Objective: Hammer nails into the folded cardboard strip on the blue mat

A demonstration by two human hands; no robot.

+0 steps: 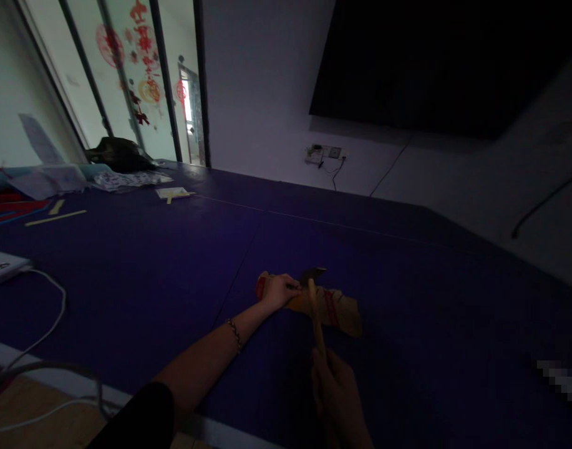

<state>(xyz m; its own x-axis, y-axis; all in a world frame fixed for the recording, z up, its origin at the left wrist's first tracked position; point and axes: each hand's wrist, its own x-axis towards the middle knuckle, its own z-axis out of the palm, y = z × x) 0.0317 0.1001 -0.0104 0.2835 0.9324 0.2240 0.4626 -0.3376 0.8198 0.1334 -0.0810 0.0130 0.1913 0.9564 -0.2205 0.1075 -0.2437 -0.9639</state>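
Right hand [338, 390] is gripping the lower end of a wooden hammer handle, fingers wrapped fully closed around it; lighting is dim so finger detail is hard to make out. The hammer [315, 305] is standing roughly upright, tilted slightly, with its dark metal head at the top sitting over the far edge of a flat piece of cardboard [335, 308]. Left hand [280, 290] is reaching out with the arm extended, pressing down on the left end of the cardboard, fingers pinched close together right beside the hammer head; can't tell whether it's holding anything small between them. A beaded bracelet [234, 333] is sitting on the left wrist. The cardboard is brown with red markings, lying flat on the dark blue mat [150, 268] covering the floor, roughly centre frame. Going outward: a white device [2, 265] with a white cable [52, 312] is lying at the left edge of the mat. Thin wooden sticks [56, 217] and paper scraps are lying at the far left. A dark bag [120, 154] is sitting by the glass door with red paper cutouts [143, 56]. A wall socket [324, 153] with a lead is showing on the white wall, under a big dark screen [445, 62].
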